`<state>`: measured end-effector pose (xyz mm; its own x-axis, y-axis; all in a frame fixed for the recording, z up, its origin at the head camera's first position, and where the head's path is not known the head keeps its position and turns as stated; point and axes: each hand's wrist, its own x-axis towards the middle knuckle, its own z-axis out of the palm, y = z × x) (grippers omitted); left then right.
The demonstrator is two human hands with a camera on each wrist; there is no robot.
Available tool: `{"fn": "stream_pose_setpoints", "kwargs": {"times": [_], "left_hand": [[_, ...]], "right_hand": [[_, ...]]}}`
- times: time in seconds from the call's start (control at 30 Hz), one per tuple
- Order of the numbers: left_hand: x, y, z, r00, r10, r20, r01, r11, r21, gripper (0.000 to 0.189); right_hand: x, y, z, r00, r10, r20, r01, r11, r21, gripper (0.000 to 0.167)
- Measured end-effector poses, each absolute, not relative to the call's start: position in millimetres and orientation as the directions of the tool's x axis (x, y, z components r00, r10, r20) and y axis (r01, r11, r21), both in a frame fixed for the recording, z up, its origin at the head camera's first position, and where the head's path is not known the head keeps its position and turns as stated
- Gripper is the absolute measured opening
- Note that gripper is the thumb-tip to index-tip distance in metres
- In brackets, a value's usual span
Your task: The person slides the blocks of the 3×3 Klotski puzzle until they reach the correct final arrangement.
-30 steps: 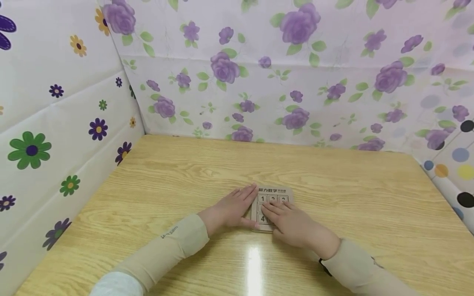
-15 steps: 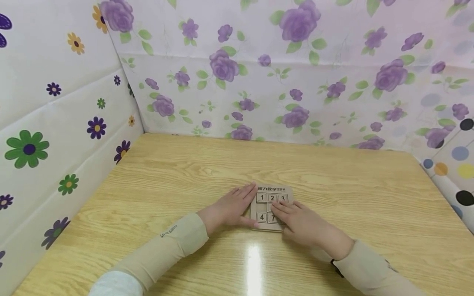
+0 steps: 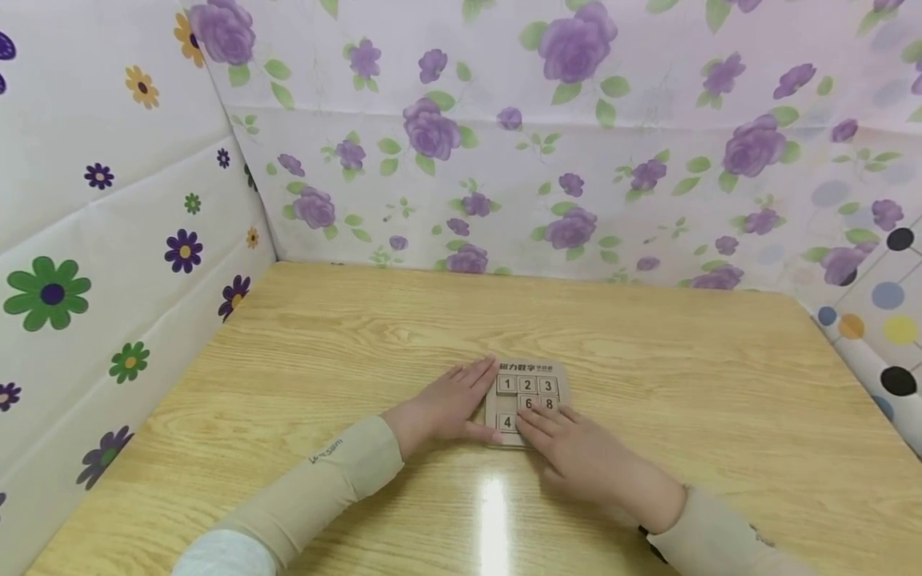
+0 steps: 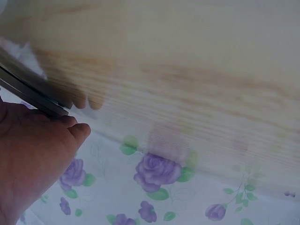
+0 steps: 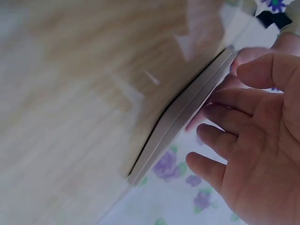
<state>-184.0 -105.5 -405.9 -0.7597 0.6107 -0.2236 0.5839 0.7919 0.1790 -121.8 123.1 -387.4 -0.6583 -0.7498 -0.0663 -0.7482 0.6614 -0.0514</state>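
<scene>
A small sliding number puzzle (image 3: pixel 529 368) lies flat on the table, its numbered tiles set in a frame. Tiles 1, 2 and 3 fill the top row; a bare slot (image 3: pixel 507 404) sits left of tiles 6 and 8 (image 3: pixel 550 405). Tile 4 (image 3: pixel 507 422) is at bottom left. My left hand (image 3: pixel 442 406) lies with straight fingers along the puzzle's left edge, thumb at its lower left corner. The right hand (image 3: pixel 587 452) rests extended fingertips on the bottom row, hiding the other tiles there. In the right wrist view, the puzzle's side edge (image 5: pixel 180 112) shows beside the fingers.
The wood-grain table (image 3: pixel 360 320) reaches back to a flower-printed cloth (image 3: pixel 432 184). Another printed cloth (image 3: pixel 144 280) hangs at the left, and a dotted one (image 3: pixel 886 336) at the right. Light glares on the table in front of the puzzle.
My right hand has slid middle-row tiles rightward, baring the left slot. Its fingertips have since shifted down and left to the bottom row, uncovering 6 and 8. The left hand stays in place.
</scene>
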Motion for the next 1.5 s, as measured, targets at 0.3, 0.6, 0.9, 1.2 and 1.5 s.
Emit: {"fn": "stream_pose_setpoints", "kwargs": {"times": [0.3,0.6,0.9,1.2,1.5], "left_hand": [[-183.8,-105.3,-405.5,-0.76,0.609,-0.227,0.583,0.793,0.176,0.108],[-183.5,-105.4,-406.3,-0.757,0.613,-0.227,0.582,0.79,0.193,0.107],[-183.6,-104.9,-404.9,-0.759,0.609,-0.233,0.582,0.794,0.177,0.107],[-183.5,-103.9,-401.9,-0.759,0.604,-0.245,0.573,0.797,0.191,0.107],[-183.5,-104.6,-404.4,-0.76,0.603,-0.242,0.572,0.798,0.191,0.108]], "right_hand": [[-115.3,111.9,-384.7,-0.607,-0.793,-0.06,-0.794,0.608,-0.009,0.054],[-130.2,107.1,-381.9,-0.647,-0.757,-0.091,-0.754,0.653,-0.064,0.052],[-137.0,109.7,-383.7,-0.651,-0.753,-0.097,-0.749,0.658,-0.08,0.054],[-127.0,128.3,-380.3,-0.644,-0.764,-0.034,-0.764,0.645,-0.016,0.051],[-117.7,137.0,-383.4,-0.639,-0.768,-0.024,-0.768,0.64,-0.012,0.049]]}}
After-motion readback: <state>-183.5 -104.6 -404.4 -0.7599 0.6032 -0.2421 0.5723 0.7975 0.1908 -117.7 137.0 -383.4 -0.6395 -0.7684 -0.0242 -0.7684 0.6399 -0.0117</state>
